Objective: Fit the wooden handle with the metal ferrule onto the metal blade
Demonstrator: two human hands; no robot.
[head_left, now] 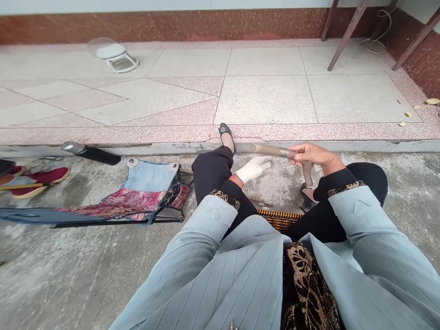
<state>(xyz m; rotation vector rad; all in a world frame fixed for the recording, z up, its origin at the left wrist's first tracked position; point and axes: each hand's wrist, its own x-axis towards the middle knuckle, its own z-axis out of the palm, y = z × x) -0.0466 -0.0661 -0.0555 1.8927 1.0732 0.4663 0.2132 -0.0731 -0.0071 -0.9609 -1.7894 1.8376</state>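
Note:
My right hand (pixel 311 155) is bare and closed around one end of a brown stick-like piece (pixel 270 150). Silvery wire is wound around this piece close to my fingers, and its other end points left. My left hand (pixel 253 169), in a white knitted glove, hovers just below and left of the stick without touching it. Its fingers reach loosely to the right, and I see nothing in them. On the ground between my legs lies a thin reddish-brown piece (pixel 261 203) with a wire-like band, partly hidden. Beneath me shows the edge of a woven orange-and-black seat (pixel 280 220).
A low folding chair (pixel 144 192) with patterned cloth stands at my left. Beyond it are a dark cylindrical object (pixel 91 152) and another person's red shoes (pixel 41 181). A raised tiled step (pixel 261 98) runs ahead, bearing a small white stool (pixel 118 58) and wooden legs (pixel 348 34).

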